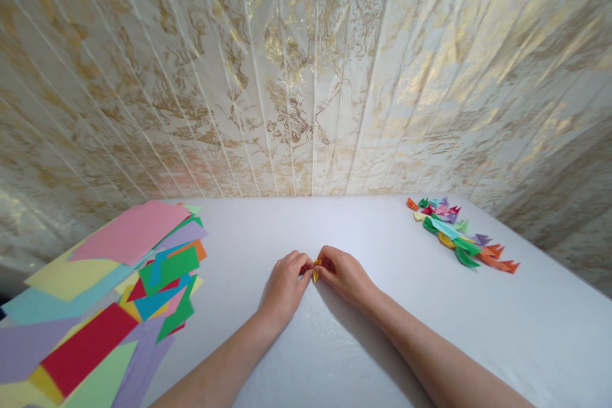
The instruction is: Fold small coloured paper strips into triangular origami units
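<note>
Between my fingertips, in the middle of the white table, is a small folded piece of yellow paper [315, 273]. My left hand [289, 277] pinches it from the left, thumb and forefinger closed on its edge. From the other side my right hand [343, 273] grips the same piece, fingers curled and pressed together. Most of the paper is covered by the fingers, so its full folded shape cannot be made out.
Colored paper sheets [134, 229] and smaller cut pieces [179, 268] overlap on the table's left side. Several small folded paper figures [447, 229] lie in a group at the back right. A white and gold curtain [296, 76] hangs behind the white table [363, 223].
</note>
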{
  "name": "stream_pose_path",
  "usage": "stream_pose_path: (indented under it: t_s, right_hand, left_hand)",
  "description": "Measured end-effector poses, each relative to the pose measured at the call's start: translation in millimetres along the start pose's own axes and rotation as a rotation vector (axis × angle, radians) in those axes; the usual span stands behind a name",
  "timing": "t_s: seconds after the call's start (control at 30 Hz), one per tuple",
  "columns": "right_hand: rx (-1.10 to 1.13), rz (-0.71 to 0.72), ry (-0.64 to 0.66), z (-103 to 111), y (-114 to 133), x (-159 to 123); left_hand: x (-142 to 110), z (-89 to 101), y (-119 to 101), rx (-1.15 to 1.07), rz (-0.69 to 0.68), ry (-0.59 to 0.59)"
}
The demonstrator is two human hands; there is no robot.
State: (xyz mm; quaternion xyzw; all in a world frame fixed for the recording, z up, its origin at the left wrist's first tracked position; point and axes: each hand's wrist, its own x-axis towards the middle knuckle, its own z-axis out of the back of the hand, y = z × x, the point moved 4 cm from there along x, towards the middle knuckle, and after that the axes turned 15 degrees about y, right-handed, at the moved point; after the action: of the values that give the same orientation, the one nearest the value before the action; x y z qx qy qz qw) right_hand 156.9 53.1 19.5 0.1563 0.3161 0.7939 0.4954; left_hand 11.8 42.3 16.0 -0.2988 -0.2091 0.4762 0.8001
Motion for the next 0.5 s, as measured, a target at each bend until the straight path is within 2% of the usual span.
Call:
stream_pose_path:
  t_s: [0.27,0.5]
  right_hand:
    - [-0.041,-0.046,0.001,0.0,2.5,0.9]
    - [-0.026,-0.032,0.018,0.3,1.8,1.5]
  left_hand:
    - [0.6,-0.4,1.4,0.005,0.014,0.000]
    - [1.2,-1.2,3.6,-0.001,0.000,-0.003]
